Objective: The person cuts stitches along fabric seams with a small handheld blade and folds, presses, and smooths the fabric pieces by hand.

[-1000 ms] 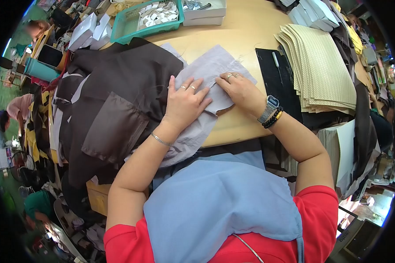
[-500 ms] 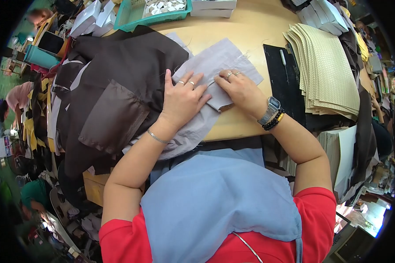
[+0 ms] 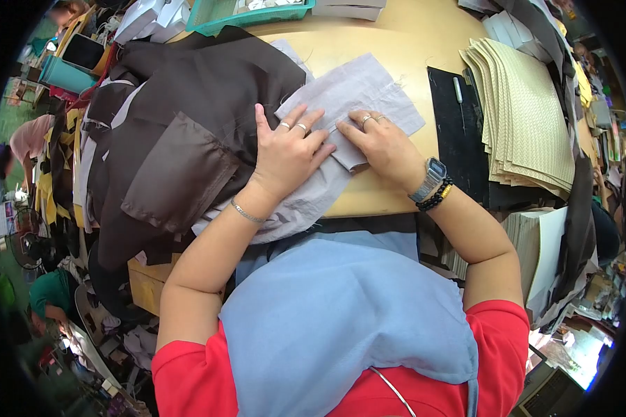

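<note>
A light grey piece of fabric (image 3: 382,83) with frayed edges lies folded on the table, partly over a larger dark brown cloth (image 3: 215,76). My left hand (image 3: 289,149) rests flat on the grey fabric with its fingers spread, its palm side near the brown cloth. From the other side my right hand (image 3: 389,149) bends over the same fabric, thumb and fingers drawn together on it along a fold. The fingertips of the two hands are close but apart. A shiny brown pocket-shaped panel (image 3: 181,174) sits on the brown cloth, left of my left forearm.
To the right are a black mat (image 3: 455,167), a white-handled pointed tool (image 3: 459,90) and a stack of cream textured sheets (image 3: 525,118). A teal basket (image 3: 257,17) holding small white pieces stands at the back, beside white boxes (image 3: 351,8). Other people work at the left.
The view has shifted slightly. My right hand has pressed the near fold of the grey fabric a little flatter; my left hand stays nearly in place on it.
</note>
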Tool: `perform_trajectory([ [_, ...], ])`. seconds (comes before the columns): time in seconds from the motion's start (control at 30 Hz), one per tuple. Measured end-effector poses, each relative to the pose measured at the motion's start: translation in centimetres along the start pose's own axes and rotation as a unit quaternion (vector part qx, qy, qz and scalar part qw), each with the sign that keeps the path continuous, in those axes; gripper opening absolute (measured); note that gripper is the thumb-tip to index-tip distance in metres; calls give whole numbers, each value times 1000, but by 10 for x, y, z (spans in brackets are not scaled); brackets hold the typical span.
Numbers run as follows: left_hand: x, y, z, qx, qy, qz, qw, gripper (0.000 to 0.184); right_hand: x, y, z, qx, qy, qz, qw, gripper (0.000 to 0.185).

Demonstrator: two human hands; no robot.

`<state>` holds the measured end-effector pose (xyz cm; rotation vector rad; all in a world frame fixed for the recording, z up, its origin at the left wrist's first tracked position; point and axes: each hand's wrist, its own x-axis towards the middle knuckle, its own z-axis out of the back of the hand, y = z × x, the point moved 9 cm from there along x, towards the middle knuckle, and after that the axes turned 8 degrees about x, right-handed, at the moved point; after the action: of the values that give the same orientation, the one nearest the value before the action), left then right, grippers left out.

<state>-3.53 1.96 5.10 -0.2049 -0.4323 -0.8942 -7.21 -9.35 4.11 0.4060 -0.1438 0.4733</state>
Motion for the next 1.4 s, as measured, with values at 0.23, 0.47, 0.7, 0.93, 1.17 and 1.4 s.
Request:
perform_trajectory([
  [0.23, -5, 4, 3, 2, -6, 13, 1000, 19, 2, 8, -1, 17, 4, -15, 1000, 54],
  [0.47, -7, 11, 7, 0, -5, 33, 999, 21, 5, 13, -5, -7, -9, 6, 1000, 59],
  [0.7, -12, 15, 8, 4, -10, 37, 999, 23, 7, 15, -6, -23, 2, -2, 1000, 49],
  [0.93, -12, 24, 4, -22, 56, 90, 994, 36, 18, 6, 2, 64, -45, -43, 996, 23],
  [1.17, -12, 37, -13, -66, 155, 89, 982, 55, 21, 7, 5, 192, -72, -43, 978, 13],
  [1.4, -7, 39, -22, -50, 165, 30, 985, 72, 5, -27, 0, 246, -61, -102, 962, 14],
])
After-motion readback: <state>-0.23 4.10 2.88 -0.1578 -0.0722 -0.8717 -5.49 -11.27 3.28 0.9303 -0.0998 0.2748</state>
